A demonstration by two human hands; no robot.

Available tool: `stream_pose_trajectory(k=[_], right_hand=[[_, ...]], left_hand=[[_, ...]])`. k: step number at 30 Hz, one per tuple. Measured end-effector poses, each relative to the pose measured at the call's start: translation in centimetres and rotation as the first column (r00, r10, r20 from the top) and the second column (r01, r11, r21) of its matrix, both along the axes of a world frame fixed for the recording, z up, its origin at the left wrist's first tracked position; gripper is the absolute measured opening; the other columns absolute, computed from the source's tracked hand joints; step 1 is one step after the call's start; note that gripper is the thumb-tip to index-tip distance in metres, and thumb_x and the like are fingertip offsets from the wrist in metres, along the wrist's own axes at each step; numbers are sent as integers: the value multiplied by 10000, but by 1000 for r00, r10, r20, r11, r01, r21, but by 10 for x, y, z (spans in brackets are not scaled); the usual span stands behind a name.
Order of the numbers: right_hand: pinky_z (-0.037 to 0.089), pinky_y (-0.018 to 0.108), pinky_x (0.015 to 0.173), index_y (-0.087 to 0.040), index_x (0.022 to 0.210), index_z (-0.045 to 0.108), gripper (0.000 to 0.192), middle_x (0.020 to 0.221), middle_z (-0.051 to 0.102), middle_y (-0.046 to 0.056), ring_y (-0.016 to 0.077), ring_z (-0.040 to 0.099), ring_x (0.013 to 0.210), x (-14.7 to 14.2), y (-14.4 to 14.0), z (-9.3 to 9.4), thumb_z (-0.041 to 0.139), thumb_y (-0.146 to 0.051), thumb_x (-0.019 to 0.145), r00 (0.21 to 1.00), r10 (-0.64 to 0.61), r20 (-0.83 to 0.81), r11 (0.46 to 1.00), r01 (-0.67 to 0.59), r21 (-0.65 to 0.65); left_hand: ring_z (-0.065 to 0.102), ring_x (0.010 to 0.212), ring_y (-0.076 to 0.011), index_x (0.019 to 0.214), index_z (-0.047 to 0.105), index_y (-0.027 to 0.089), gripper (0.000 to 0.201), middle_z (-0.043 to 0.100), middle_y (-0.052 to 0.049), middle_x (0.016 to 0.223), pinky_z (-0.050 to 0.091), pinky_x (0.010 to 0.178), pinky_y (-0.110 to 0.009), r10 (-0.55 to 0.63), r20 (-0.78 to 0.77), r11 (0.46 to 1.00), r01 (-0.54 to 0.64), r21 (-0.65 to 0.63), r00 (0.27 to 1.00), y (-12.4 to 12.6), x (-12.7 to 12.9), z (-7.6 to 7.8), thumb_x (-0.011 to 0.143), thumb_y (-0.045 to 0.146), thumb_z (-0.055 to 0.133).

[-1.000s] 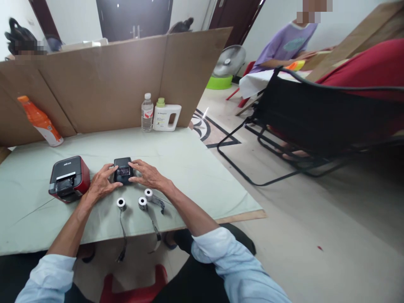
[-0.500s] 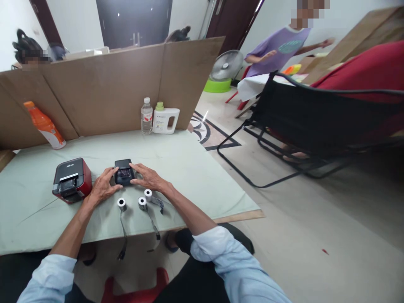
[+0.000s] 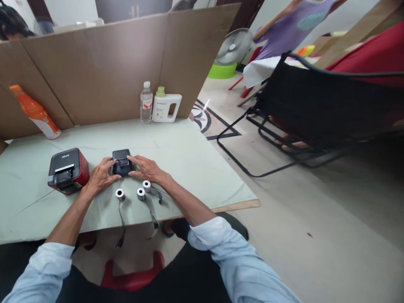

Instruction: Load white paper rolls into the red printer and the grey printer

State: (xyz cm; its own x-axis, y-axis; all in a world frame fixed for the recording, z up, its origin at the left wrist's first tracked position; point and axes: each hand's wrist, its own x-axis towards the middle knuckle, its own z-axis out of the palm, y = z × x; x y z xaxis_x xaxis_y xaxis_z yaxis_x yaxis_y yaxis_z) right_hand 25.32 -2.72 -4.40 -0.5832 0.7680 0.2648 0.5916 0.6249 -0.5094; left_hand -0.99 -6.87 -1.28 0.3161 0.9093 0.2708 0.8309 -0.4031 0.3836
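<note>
- small black printer (image 3: pixel 121 162) sits on the pale green worktop (image 3: pixel 176 168), near its front half, between the two hands.
- left hand (image 3: pixel 100 176) rests against the printer's left side; fingers loosely curled, fingertips touching the casing. not a closed grip.
- right hand (image 3: pixel 145 168) lies flat and spread at the printer's right side, fingertips reaching onto its top edge; palm down on the worktop.
- cannot tell whether either hand presses a button or the lid; detail too small.
- three small paper rolls (image 3: pixel 141 193) stand on end just in front of the hands, near the front edge of the worktop. dark strips trail from them, and two of the strips hang over the edge.
- the rightmost roll lies just beside the right wrist; touching or not, cannot tell.
- red and black printer (image 3: pixel 67 170) stands to the left of the left hand, apart from it.
- orange bottle (image 3: pixel 34 112) leans against the cardboard screen (image 3: pixel 104 71) at far left.
- clear water bottle (image 3: pixel 146 102) and white jug with green cap (image 3: pixel 166 107) stand side by side at the back of the worktop, against the cardboard.
- black folding chair (image 3: pixel 309 105) on the floor to the right, well apart from the worktop.
- a person in a purple top (image 3: pixel 293 29) is at another table in the background, beside a fan (image 3: pixel 233 46).
- both sleeves of the wearer are light blue.
</note>
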Motion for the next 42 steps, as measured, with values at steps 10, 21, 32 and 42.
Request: stream_pose_trajectory(k=[10,21,32,42], right_hand=[[499,431,1080,-235,1611,402,731,1399,623,134,278,617,1267,1,-2,-4,695,-401,962,995,50,-82,999,-51,-11],[531,394,1016,-262,1592,437,688,1343,645,113,254,655,1184,1,-1,-1,698,-364,964,996,56,-76,998,-55,15],[525,392,996,-263,1545,495,601,1398,614,115,269,625,1243,-1,-1,8,672,-401,988,1000,30,-3,999,-30,-34],[524,377,1004,-238,1565,475,629,1305,661,111,243,653,1165,-3,-4,-8,669,-370,982,994,31,-105,1000,-30,7]], left_hand=[[660,1204,-299,1428,550,225,713,612,-125,1410,546,1054,-462,-30,54,1000,30,7,998,-5,4,2,775,347,808],[666,1223,-309,1436,554,230,728,624,-127,1418,551,1054,-478,-18,56,1000,17,7,998,0,-1,-3,764,352,808],[631,1269,-358,1326,665,225,684,590,-138,1455,529,1077,-494,31,-2,1000,-31,0,1000,5,-3,0,710,449,860],[654,1227,-306,1367,553,230,685,628,-109,1379,540,1054,-448,24,38,1000,-25,13,999,-3,8,-5,743,342,812]])
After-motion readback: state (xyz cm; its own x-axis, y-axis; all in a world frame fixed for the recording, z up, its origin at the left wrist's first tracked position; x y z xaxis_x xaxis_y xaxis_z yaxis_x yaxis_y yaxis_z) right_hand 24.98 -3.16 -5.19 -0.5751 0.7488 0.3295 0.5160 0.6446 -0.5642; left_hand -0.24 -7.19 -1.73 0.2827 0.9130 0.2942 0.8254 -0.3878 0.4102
